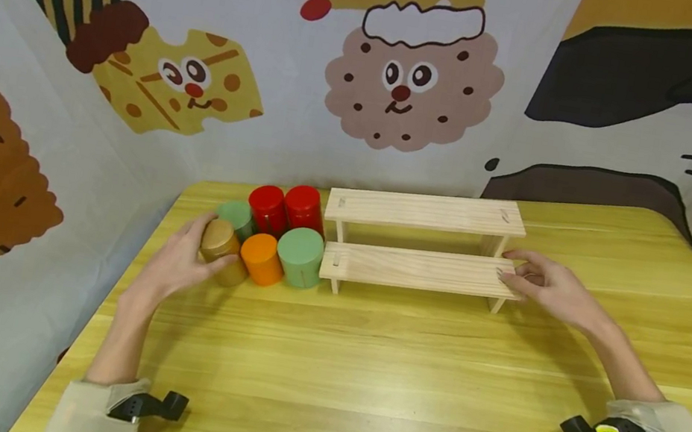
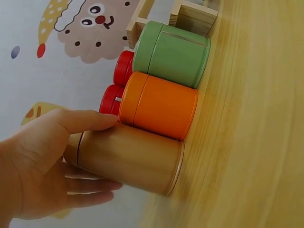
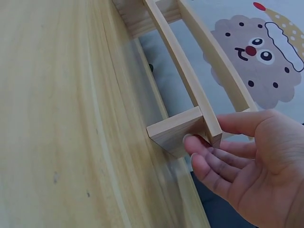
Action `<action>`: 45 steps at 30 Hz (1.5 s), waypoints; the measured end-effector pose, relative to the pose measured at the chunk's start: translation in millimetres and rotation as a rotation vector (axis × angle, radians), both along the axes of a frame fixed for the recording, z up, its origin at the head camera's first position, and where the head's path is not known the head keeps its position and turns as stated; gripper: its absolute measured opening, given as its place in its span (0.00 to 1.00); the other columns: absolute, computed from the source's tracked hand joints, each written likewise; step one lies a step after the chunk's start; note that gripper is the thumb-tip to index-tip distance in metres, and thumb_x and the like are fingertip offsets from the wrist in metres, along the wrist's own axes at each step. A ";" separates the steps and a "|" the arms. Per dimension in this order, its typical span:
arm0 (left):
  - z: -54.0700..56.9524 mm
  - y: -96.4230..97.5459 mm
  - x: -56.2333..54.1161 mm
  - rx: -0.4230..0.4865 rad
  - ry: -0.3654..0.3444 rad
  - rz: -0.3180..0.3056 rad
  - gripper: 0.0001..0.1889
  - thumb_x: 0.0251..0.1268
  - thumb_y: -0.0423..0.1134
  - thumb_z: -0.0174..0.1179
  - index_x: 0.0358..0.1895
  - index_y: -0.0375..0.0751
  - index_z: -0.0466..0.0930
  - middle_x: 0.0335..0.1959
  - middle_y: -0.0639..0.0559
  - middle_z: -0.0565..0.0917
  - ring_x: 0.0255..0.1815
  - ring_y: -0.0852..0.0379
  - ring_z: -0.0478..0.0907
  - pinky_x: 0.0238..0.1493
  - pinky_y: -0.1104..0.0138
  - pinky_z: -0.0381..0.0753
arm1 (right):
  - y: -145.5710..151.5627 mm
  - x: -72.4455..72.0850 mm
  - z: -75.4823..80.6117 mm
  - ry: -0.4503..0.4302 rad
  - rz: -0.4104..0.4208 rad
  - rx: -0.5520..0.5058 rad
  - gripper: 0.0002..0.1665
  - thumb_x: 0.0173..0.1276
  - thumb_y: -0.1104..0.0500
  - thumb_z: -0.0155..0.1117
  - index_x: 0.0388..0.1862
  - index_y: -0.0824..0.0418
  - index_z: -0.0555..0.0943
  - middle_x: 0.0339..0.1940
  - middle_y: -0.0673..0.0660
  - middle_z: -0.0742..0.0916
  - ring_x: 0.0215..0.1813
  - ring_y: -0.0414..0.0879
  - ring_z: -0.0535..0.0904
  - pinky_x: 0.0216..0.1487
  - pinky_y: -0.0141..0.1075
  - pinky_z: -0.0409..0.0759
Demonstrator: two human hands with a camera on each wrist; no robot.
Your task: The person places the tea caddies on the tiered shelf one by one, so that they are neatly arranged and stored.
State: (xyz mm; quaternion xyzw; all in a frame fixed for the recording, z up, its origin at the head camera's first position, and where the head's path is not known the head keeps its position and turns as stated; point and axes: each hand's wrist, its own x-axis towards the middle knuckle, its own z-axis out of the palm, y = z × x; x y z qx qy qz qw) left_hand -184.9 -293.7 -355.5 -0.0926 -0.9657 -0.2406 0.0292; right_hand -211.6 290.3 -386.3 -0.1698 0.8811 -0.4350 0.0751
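Observation:
In the head view, my left hand (image 1: 176,261) is wrapped around a gold-brown canister (image 1: 220,238), the nearest-left one of a cluster. The left wrist view shows this canister (image 2: 130,154) upright on the table, with the thumb on one side and the other fingers on the far side. Beside it stand an orange canister (image 1: 262,260) and a larger green canister (image 1: 300,257). At the right, my right hand (image 1: 555,288) holds the end of the lower board of a two-tier wooden rack (image 1: 419,269). Up close, the right fingers (image 3: 218,168) curl under that board's end (image 3: 209,118).
Two red canisters (image 1: 303,208) and a smaller green canister (image 1: 236,216) stand behind the front row. The rack's upper board (image 1: 424,212) runs along the table's back edge. Behind the wooden table (image 1: 360,384) hangs a cloth (image 1: 277,137) with cartoon prints.

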 end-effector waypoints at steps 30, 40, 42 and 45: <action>7.9 -0.2 0.7 0.189 0.096 -0.035 0.40 0.68 0.47 0.68 0.72 0.30 0.55 0.52 0.34 0.77 0.45 0.42 0.77 0.46 0.53 0.76 | -2.6 1.2 2.8 -0.043 -0.004 -0.001 0.36 0.78 0.55 0.60 0.74 0.74 0.62 0.49 0.66 0.83 0.38 0.53 0.86 0.39 0.42 0.86; 15.4 4.2 4.5 0.188 0.216 -0.010 0.40 0.65 0.45 0.70 0.72 0.32 0.59 0.56 0.33 0.77 0.50 0.38 0.77 0.51 0.44 0.76 | -1.8 0.7 1.8 -0.048 -0.005 -0.007 0.36 0.78 0.55 0.60 0.74 0.74 0.61 0.50 0.67 0.82 0.39 0.53 0.86 0.40 0.43 0.86; 16.2 5.5 4.7 0.187 0.265 -0.013 0.39 0.63 0.42 0.72 0.71 0.32 0.61 0.56 0.33 0.77 0.49 0.38 0.76 0.51 0.45 0.76 | -2.2 0.9 2.3 -0.052 -0.004 -0.010 0.36 0.78 0.55 0.60 0.74 0.74 0.61 0.50 0.67 0.82 0.40 0.53 0.85 0.40 0.43 0.86; 17.5 8.0 5.2 0.187 0.331 -0.017 0.39 0.60 0.38 0.73 0.70 0.32 0.63 0.57 0.32 0.77 0.49 0.38 0.75 0.50 0.45 0.75 | -2.6 1.1 3.1 -0.058 -0.004 -0.012 0.36 0.78 0.55 0.60 0.74 0.74 0.61 0.50 0.67 0.82 0.40 0.53 0.85 0.40 0.43 0.86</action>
